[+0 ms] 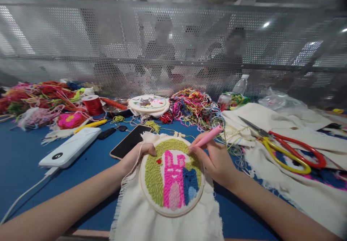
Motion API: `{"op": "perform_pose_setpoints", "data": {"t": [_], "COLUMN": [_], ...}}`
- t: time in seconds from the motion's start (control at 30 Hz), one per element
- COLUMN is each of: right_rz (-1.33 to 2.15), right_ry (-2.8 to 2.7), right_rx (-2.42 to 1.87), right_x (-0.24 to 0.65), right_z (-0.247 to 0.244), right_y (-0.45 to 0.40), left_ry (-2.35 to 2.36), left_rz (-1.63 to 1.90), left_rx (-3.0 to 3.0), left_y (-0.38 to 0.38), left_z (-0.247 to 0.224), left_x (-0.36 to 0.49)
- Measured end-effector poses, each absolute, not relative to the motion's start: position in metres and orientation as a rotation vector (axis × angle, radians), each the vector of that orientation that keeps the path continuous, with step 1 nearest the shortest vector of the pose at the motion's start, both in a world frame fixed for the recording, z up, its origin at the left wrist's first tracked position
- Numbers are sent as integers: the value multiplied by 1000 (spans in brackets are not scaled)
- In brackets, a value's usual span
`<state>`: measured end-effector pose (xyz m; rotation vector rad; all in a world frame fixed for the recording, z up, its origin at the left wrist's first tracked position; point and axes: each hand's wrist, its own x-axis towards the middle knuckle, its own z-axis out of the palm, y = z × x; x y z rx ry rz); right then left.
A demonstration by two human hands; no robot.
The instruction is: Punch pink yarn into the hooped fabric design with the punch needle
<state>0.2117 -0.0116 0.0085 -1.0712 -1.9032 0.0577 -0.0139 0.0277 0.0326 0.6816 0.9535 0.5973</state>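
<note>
A round embroidery hoop [171, 214] stretches cream cloth [173, 230] in front of me. Its looped yarn picture [173, 177] shows a pink rabbit-like figure and a blue one against yellow-green. My left hand [137, 158] grips the hoop's upper left edge, thumb on top and the other fingers hidden beneath the cloth. In my right hand [217, 161] is a pink punch needle [208, 137], pinched and slanting up to the right. Its tip is hidden by the fingers at the design's upper right. Yellow-green yarn [179, 134] trails behind the hoop.
Red-and-yellow scissors [287, 150] rest on cream cloth at right. Left lie a phone [130, 141] and a cabled white power bank [71, 147]. Behind are a yarn heap [195, 107], another hoop [148, 103], a red spool [92, 105] and a perforated metal screen [116, 35], with people beyond.
</note>
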Motion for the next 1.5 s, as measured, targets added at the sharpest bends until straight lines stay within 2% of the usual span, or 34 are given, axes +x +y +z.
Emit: {"op": "perform_pose_setpoints", "data": {"t": [0.53, 0.87, 1.5], "right_rz": [80, -35, 70], "right_ry": [-1929, -2174, -1865], "right_rx": [-1077, -1062, -1023], "right_x": [213, 206, 210], "right_z": [8, 6, 8], "right_y": [-14, -10, -16], "left_ry": [964, 854, 861], "left_rz": [580, 668, 646], "left_rx": [745, 883, 911], "left_y": [25, 21, 24], "left_z": [34, 40, 40], "left_x": [-13, -11, -11]}}
